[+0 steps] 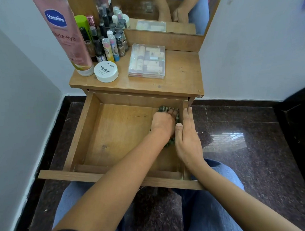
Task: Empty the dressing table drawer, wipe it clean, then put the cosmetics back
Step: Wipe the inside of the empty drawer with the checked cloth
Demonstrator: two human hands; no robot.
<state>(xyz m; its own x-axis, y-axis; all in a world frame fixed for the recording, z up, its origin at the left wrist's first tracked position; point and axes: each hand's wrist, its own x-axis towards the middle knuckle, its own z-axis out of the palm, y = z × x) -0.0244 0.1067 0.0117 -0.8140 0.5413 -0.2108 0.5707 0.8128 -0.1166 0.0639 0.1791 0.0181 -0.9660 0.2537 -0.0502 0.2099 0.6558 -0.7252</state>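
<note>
On the tabletop [181, 73], far left: tall pink lotion bottle [64, 31], a cluster of small bottles [106, 39], white nail polish tub [106, 71]. A clear plastic box [146, 60] of cosmetics sits right of them, apart. Below, the drawer [113, 131] is pulled out toward you, its wooden bottom exposed across the left and middle. Your left arm crosses in over the front edge. Left hand [162, 122] is knuckles-up in the far right corner, fingers curled down on the checked cloth [167, 109], pressing it to the bottom near the right wall. Right hand [188, 139] lies along the top of that wall, fingers straight and together, thumb inside, just beside the cloth. Dark tile floor [251, 136] lies right of the drawer.
</note>
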